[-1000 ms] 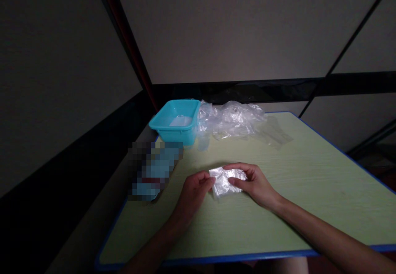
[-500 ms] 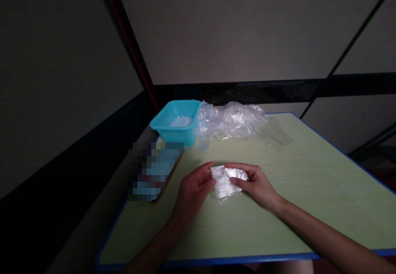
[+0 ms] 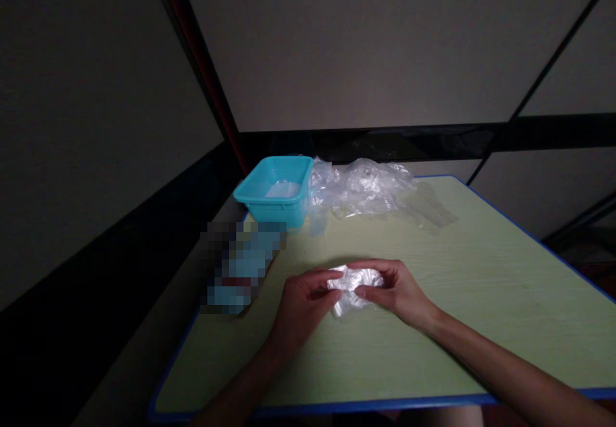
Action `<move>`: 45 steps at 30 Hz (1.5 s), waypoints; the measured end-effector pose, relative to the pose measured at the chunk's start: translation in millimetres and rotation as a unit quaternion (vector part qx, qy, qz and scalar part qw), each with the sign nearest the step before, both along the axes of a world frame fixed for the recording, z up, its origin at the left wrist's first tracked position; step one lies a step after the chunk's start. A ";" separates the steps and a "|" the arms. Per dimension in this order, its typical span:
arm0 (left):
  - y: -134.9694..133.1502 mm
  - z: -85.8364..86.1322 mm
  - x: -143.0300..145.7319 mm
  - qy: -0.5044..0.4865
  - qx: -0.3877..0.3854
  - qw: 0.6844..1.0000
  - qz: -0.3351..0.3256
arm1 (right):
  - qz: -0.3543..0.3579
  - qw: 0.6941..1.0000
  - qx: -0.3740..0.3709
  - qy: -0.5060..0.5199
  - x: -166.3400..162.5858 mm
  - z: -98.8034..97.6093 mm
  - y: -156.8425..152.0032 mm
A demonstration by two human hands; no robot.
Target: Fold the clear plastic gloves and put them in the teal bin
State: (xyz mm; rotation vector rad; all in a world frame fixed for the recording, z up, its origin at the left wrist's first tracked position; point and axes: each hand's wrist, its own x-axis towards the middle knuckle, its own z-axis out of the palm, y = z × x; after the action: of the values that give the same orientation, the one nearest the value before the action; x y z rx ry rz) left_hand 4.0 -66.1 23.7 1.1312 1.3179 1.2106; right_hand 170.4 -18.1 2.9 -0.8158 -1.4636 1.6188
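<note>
Between my two hands is a small folded clear plastic bag (image 3: 353, 280), shiny and crinkled, just above the table. My left hand (image 3: 308, 298) pinches its left edge between thumb and fingers. On the other side, my right hand (image 3: 397, 289) grips the right part, thumb in front and fingers behind. A loose flap of the plastic hangs below the fingertips. Whether anything lies inside the folds, I cannot tell.
A turquoise plastic basin (image 3: 276, 212) with something whitish inside stands at the table's back left. Beside it lies a heap of clear plastic bags (image 3: 368, 186). A blurred-out flat bluish item (image 3: 250, 263) rests along the left edge of the pale green table (image 3: 462, 324).
My left hand has moved slightly right and its fingers now reach further over the plastic. The bag is more crumpled and sits a little lower. Everything else is unchanged.
</note>
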 end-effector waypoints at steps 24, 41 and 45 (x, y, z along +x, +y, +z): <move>-2.3 7.5 0.5 -0.063 -0.068 0.993 -0.073 | 0.061 0.998 0.000 0.032 2.1 3.4 -0.4; 4.1 -3.1 -0.3 0.014 -0.041 0.998 -0.048 | 0.094 0.994 0.051 0.017 3.0 4.1 -1.2; 3.8 -1.9 -0.3 0.022 -0.039 0.998 -0.042 | 0.020 0.999 0.006 0.042 2.7 2.5 2.1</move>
State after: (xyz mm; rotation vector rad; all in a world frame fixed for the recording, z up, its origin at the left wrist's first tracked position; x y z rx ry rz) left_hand 3.6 -62.3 21.7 1.1510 1.3261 1.0696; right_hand 173.1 -16.0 5.3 -0.7080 -1.4380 1.6512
